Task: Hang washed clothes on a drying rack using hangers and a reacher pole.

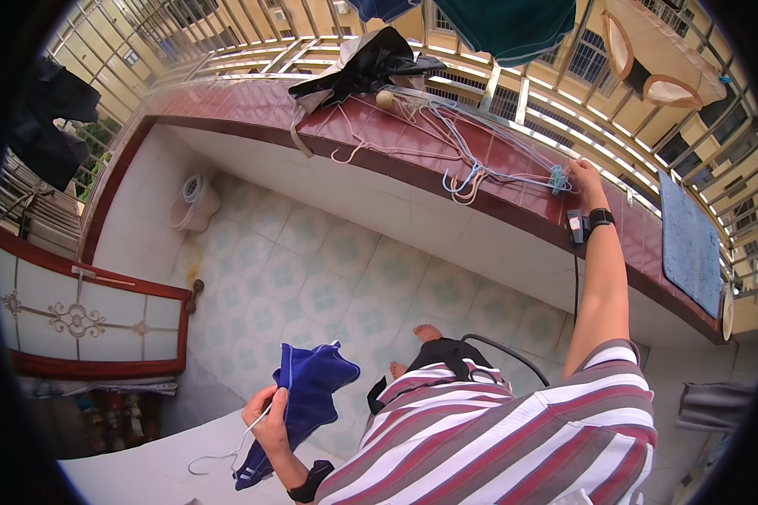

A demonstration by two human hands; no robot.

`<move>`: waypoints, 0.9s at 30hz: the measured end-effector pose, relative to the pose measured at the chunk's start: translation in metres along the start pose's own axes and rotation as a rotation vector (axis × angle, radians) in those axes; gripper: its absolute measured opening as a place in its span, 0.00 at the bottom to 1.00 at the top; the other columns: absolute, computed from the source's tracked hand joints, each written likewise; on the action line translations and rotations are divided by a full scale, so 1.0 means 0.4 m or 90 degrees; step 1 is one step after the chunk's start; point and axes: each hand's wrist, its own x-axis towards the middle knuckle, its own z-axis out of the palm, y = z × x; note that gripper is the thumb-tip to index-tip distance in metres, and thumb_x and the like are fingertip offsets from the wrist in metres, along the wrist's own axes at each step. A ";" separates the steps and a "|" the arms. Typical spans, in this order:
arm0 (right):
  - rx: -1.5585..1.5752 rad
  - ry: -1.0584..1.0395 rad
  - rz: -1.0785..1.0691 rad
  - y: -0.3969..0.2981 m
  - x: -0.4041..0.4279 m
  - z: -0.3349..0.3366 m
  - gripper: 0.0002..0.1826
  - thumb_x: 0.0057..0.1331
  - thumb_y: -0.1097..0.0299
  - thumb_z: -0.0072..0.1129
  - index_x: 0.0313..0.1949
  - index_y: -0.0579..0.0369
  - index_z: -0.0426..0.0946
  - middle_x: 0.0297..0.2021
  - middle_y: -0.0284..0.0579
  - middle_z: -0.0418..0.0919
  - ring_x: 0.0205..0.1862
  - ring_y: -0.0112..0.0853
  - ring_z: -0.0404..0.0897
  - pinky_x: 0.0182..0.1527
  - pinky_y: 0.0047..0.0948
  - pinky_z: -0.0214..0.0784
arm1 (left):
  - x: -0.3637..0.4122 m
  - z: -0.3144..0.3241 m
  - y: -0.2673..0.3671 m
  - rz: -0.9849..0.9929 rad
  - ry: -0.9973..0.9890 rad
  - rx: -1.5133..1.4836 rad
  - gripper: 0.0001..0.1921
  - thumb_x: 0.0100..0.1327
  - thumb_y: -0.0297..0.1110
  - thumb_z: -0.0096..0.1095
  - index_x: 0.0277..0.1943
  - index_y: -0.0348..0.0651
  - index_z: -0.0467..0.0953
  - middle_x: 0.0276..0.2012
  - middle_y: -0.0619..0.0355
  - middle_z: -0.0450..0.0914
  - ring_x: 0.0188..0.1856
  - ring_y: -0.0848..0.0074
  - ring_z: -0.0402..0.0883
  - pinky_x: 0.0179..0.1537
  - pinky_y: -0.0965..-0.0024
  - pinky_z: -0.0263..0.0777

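My left hand [270,413] grips a dark blue garment [312,385] together with a white wire hanger [227,456], whose hook hangs down to the left. The cloth drapes above the floor. Out at the right, my right hand [582,180] reaches over the red-tiled ledge [524,158]. Its fingertips are at a teal plastic clip [557,180] by the end of a light blue hanger [477,169]; whether they pinch it is hidden. Pink hangers [410,151] lie tangled with the blue one on the ledge.
Metal bars [493,82] run behind the ledge. A black garment [369,66] rests on it, and a blue mat [691,243] stands at the right. A white bucket [194,202] sits in the floor corner. A red-framed glass door [95,309] is at left. Clothes hang overhead.
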 end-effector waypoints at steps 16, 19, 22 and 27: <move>0.299 0.394 -0.281 -0.058 -0.060 0.088 0.14 0.62 0.70 0.63 0.46 0.60 0.75 0.39 0.38 0.79 0.39 0.23 0.76 0.43 0.19 0.69 | -0.021 -0.007 0.019 -0.003 0.009 0.041 0.06 0.53 0.22 0.68 0.34 0.30 0.81 0.25 0.60 0.80 0.25 0.84 0.74 0.28 0.81 0.66; 0.438 0.084 -0.339 -0.258 -0.254 0.241 0.11 0.66 0.72 0.57 0.47 0.60 0.74 0.42 0.41 0.79 0.43 0.25 0.78 0.46 0.20 0.69 | 0.015 0.010 0.037 0.040 -0.042 0.089 0.06 0.53 0.25 0.69 0.33 0.33 0.82 0.26 0.56 0.82 0.27 0.80 0.77 0.30 0.77 0.69; 0.379 -0.325 -0.293 -0.472 -0.598 0.490 0.11 0.66 0.74 0.55 0.48 0.60 0.74 0.45 0.43 0.79 0.46 0.25 0.77 0.51 0.24 0.68 | 0.037 0.032 0.079 0.133 -0.066 0.167 0.05 0.52 0.26 0.69 0.31 0.35 0.82 0.25 0.52 0.82 0.26 0.73 0.80 0.29 0.74 0.70; 0.298 -0.898 -0.272 -0.578 -0.962 0.709 0.12 0.58 0.74 0.65 0.43 0.54 0.80 0.39 0.34 0.78 0.45 0.24 0.69 0.51 0.23 0.64 | 0.038 0.047 0.102 0.196 -0.063 0.229 0.05 0.51 0.26 0.69 0.30 0.34 0.82 0.26 0.52 0.83 0.27 0.72 0.82 0.31 0.74 0.72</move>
